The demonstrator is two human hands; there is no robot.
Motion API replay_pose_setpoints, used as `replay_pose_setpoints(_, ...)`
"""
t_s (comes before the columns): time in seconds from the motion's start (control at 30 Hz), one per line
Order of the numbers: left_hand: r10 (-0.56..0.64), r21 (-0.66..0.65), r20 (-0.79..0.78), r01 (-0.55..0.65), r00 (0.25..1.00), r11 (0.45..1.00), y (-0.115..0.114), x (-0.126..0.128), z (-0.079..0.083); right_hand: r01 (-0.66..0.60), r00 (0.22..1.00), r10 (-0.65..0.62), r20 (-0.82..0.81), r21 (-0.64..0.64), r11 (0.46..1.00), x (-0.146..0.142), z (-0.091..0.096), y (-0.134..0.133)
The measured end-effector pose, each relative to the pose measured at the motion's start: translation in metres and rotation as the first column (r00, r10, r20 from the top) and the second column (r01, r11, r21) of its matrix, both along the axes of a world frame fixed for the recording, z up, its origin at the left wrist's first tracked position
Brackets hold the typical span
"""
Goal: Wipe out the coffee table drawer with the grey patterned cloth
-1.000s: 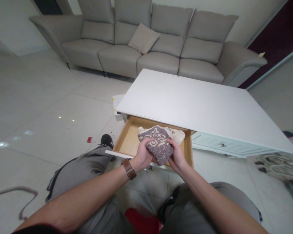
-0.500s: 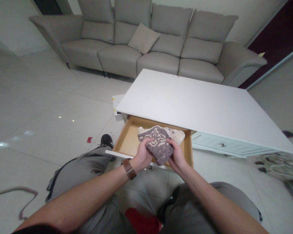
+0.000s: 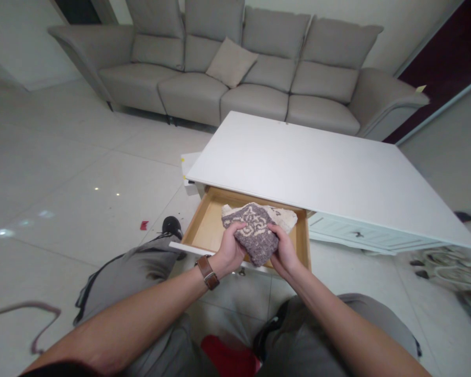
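Note:
A folded cloth (image 3: pixel 257 246), thick and fuzzy, shows a grey-purple face with a cream swirl pattern and a cream part with dark marks behind it. My left hand (image 3: pixel 231 248) grips its left side, thumb on top and fingers underneath. On the opposite side my right hand (image 3: pixel 284 250) pinches it the same way. Below the cloth is the pulled-out wooden drawer (image 3: pixel 199 233) of a white coffee table (image 3: pixel 317 167). Whether the cloth touches the drawer bottom I cannot tell.
A grey sofa (image 3: pixel 192 91) with a beige cushion (image 3: pixel 231 63) stands behind the table. A white box (image 3: pixel 189 159) sits by the table's left end. Red scraps (image 3: pixel 144 225) lie on the tiled floor, and a red item (image 3: pixel 227 356) is between my legs. Bundled material (image 3: pixel 451 267) lies at right.

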State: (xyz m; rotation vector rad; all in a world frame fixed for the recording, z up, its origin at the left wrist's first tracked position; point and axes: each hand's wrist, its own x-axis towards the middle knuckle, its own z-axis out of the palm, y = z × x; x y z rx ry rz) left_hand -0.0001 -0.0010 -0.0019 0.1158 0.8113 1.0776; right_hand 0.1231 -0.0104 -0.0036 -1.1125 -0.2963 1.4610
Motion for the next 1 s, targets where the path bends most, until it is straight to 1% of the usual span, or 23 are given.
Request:
replay_pose_setpoints(0.13,-0.006,0.003,0.009,0.006,1.000,1.000,0.000,0.000,-0.002,-0.019,1.000,0.019,0.014,0.007,1.000,-0.001,0.002,-0.002)
replay_pose_setpoints(0.23,-0.016,0.007,0.013,0.016,1.000,1.000,0.001,-0.001,-0.001,-0.055,0.997,0.054,0.047,0.020,0.998,0.000,0.000,0.000)
replay_pose_setpoints(0.3,-0.008,0.016,0.013,0.008,1.000,1.000,0.003,-0.001,0.000,-0.057,0.990,0.050,0.133,0.046,0.997,0.006,-0.003,0.005)
replay_pose_setpoints(0.33,0.002,0.018,0.011,-0.002,1.000,1.000,0.004,-0.001,0.002,-0.038,0.976,0.025,0.215,0.057,0.998,0.010,-0.004,0.008)
replay_pose_setpoints(0.37,0.014,0.018,0.008,-0.014,1.000,1.000,0.006,-0.001,0.003,-0.005,0.945,-0.017,0.327,0.069,0.998,0.017,-0.005,0.012)
replay_pose_setpoints(0.4,0.030,0.015,0.003,-0.030,1.000,0.999,0.007,-0.001,0.004,0.033,0.883,-0.072,0.464,0.093,0.995,0.025,-0.004,0.016)
replay_pose_setpoints(0.43,0.049,0.011,-0.004,-0.049,0.999,0.999,0.009,-0.001,0.005,0.055,0.783,-0.126,0.608,0.135,0.989,0.035,-0.002,0.020)
replay_pose_setpoints(0.47,0.067,0.007,-0.009,-0.067,0.998,0.998,0.010,-0.001,0.006,0.031,0.652,-0.165,0.740,0.191,0.981,0.045,0.002,0.023)
replay_pose_setpoints(0.5,0.087,0.003,-0.015,-0.087,0.996,0.996,0.011,-0.001,0.006,-0.054,0.503,-0.185,0.844,0.244,0.968,0.055,0.007,0.025)
replay_pose_setpoints(0.53,0.107,-0.001,-0.021,-0.107,0.994,0.994,0.012,-0.001,0.006,-0.198,0.355,-0.189,0.916,0.271,0.942,0.064,0.013,0.026)
replay_pose_setpoints(0.57,0.122,-0.004,-0.024,-0.122,0.992,0.993,0.013,-0.001,0.007,-0.377,0.219,-0.174,0.960,0.248,0.892,0.071,0.019,0.026)
replay_pose_setpoints(0.6,0.130,-0.007,-0.024,-0.130,0.991,0.991,0.014,-0.002,0.006,-0.550,0.100,-0.145,0.984,0.176,0.817,0.077,0.024,0.025)
replay_pose_setpoints(0.63,0.130,-0.011,-0.022,-0.130,0.991,0.991,0.015,-0.002,0.006,-0.683,0.001,-0.110,0.994,0.081,0.726,0.080,0.028,0.023)
replay_pose_setpoints(0.67,0.124,-0.017,-0.019,-0.125,0.992,0.992,0.015,-0.002,0.005,-0.767,-0.073,-0.079,0.994,-0.005,0.641,0.081,0.030,0.021)
replay_pose_setpoints(0.7,0.115,-0.021,-0.018,-0.116,0.993,0.993,0.016,-0.002,0.004,-0.813,-0.120,-0.054,0.991,-0.067,0.578,0.080,0.030,0.019)
replay_pose_setpoints(0.73,0.102,-0.024,-0.018,-0.102,0.995,0.994,0.016,-0.001,0.003,-0.835,-0.140,-0.035,0.990,-0.099,0.542,0.078,0.028,0.018)
replay_pose_setpoints(0.77,0.084,-0.025,-0.022,-0.085,0.996,0.996,0.016,-0.001,0.001,-0.844,-0.138,-0.021,0.990,-0.107,0.525,0.075,0.025,0.017)
replay_pose_setpoints(0.83,0.027,-0.015,-0.030,-0.027,0.999,1.000,0.016,0.000,-0.001,-0.850,-0.101,0.002,0.995,-0.087,0.519,0.070,0.020,0.016)
replay_pose_setpoints(0.93,-0.074,0.033,-0.019,0.075,0.997,0.997,0.016,0.000,-0.003,-0.841,-0.014,0.040,0.999,-0.033,0.541,0.065,0.015,0.017)
replay_pose_setpoints(1.0,-0.111,0.060,-0.013,0.112,0.994,0.992,0.016,0.000,-0.004,-0.819,0.079,0.076,0.994,0.021,0.574,0.061,0.014,0.017)
